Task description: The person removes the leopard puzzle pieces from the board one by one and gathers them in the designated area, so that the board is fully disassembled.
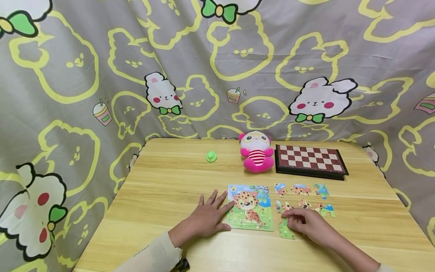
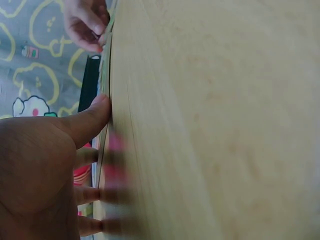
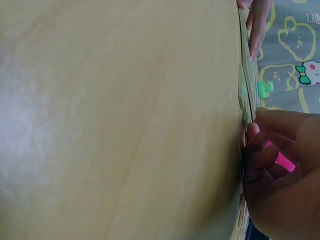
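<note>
A square jigsaw puzzle [image 1: 249,217] with a leopard cub picture lies flat on the table. My left hand [image 1: 209,219] rests at its left side, fingers spread and straight, with fingertips on its edge. In the left wrist view, the thumb [image 2: 92,120] also meets the puzzle's edge. My right hand [image 1: 307,223], fingers curled, pinches a green puzzle piece [image 1: 286,231] at its upper end, right of the puzzle. In the right wrist view, thumb and forefinger come together at the piece, low over the tabletop.
Several loose puzzle pieces lie in rows beyond my right hand, including a leopard piece [image 1: 300,189] and a blue-green piece [image 1: 321,190]. Farther back are a green toy duck [image 1: 211,156], a pink plush toy [image 1: 256,153] and a checkered board [image 1: 309,158]. A patterned curtain [image 1: 197,49] surrounds the table.
</note>
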A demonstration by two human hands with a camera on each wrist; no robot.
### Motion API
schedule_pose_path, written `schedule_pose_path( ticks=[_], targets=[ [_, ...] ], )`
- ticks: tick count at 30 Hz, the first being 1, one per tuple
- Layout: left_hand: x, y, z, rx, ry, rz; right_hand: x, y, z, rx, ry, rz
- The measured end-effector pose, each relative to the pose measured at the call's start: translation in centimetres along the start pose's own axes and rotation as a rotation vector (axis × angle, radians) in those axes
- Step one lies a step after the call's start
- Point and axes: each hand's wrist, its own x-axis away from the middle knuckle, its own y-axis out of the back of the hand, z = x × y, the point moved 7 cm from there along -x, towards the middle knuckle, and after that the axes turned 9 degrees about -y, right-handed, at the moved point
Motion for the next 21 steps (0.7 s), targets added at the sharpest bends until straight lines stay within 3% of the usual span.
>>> schedule_pose_path(
  ticks=[21],
  targets=[
    [-0.06,-0.15,0.06,-0.006,0.000,0.003,-0.43,0.15,0.27,-0.050,-0.008,0.022]
  ],
)
